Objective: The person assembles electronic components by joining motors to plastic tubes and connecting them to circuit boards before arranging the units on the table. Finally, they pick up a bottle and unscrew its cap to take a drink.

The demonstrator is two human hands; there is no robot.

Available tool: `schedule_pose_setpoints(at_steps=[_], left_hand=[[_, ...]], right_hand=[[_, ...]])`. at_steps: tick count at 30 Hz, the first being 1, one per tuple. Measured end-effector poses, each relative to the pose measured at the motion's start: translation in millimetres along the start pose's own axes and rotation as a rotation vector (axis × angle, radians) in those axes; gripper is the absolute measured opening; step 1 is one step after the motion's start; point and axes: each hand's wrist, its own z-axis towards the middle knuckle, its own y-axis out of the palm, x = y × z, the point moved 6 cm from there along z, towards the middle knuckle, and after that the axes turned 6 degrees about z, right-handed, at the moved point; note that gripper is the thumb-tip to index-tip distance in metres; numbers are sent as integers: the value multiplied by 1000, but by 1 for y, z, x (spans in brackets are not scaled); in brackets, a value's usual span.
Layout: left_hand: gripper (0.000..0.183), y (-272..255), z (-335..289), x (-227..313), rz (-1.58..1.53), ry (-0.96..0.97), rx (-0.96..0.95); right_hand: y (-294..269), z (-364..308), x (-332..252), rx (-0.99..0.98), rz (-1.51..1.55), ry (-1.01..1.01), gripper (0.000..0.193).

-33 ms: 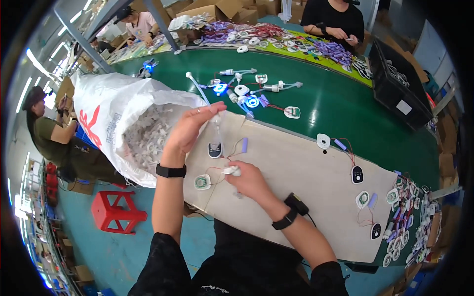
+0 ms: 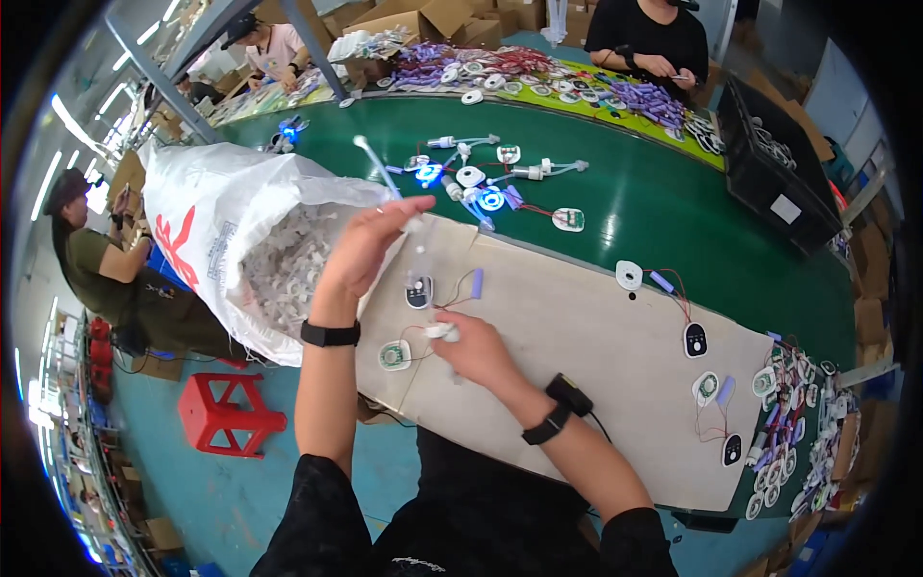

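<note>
My left hand [image 2: 367, 248] is closed around a slim whitish tube [image 2: 377, 165], which sticks out above the fingers. A clear plastic piece [image 2: 419, 258] hangs below these fingertips; how it joins the tube is hidden. Lower and to the right, my right hand [image 2: 471, 348] pinches a small white plastic part [image 2: 442, 332], partly covered by the fingers. Around them on the beige board lie a black-faced control module [image 2: 418, 292], a purple battery [image 2: 477, 283] and a white round housing with a green circuit board [image 2: 393, 356], with thin red wires near the right fingers.
A white sack [image 2: 221, 226] of small translucent parts leans left of my left arm. Lit blue assemblies [image 2: 490, 198] lie on the green table [image 2: 654, 207]. More wired modules [image 2: 695, 339] sit at right, beside a black crate [image 2: 777, 163]. A red stool [image 2: 231, 413] stands below; co-workers sit beyond.
Both hands have shifted slightly left. The tube's upper end has moved a little left and up, and the white part has moved left with my right hand.
</note>
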Motion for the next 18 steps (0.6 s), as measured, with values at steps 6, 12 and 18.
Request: schedule_pose_setpoints(at_steps=[6, 12, 18], left_hand=[[30, -3, -8, 73, -30, 569, 316], [32, 28, 2, 64, -568, 564, 99], [38, 135, 27, -10, -887, 139, -212]], right_hand=[[44, 31, -12, -32, -240, -195, 40], [2, -23, -55, 203, -315, -351, 45], [-168, -59, -7, 276, 271, 137, 33]])
